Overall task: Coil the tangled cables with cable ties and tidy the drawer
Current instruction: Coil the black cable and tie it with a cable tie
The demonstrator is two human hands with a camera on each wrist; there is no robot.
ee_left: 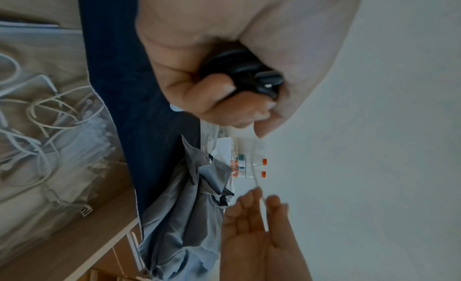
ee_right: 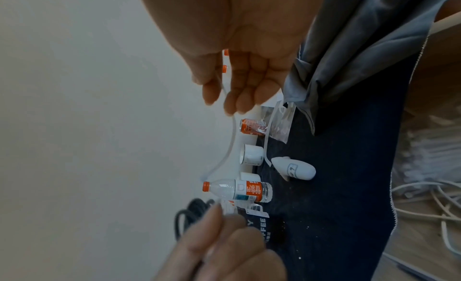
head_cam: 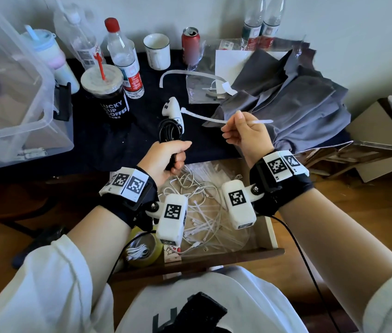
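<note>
My left hand (head_cam: 168,155) grips a bundle of coiled black cable (head_cam: 169,131) upright above the open drawer (head_cam: 270,227); the left wrist view shows the fingers wrapped round the black cable (ee_left: 244,74). To its right, my right hand (head_cam: 233,131) pinches a white cable tie (head_cam: 204,117) between thumb and fingers. The tie's head points left towards the coil without touching it. The cable tie (ee_right: 230,145) curves from my right hand (ee_right: 224,92) towards the coil. Tangled white cables (head_cam: 197,188) and loose cable ties (head_cam: 202,224) lie in the drawer.
On the dark tabletop stand a coffee cup (head_cam: 108,92), water bottles (head_cam: 127,63), a white mug (head_cam: 157,51) and a red can (head_cam: 191,44). A white controller (head_cam: 172,108), a plastic bag (head_cam: 204,87) and grey cloth (head_cam: 286,97) lie behind my hands. A clear bin (head_cam: 10,92) is left.
</note>
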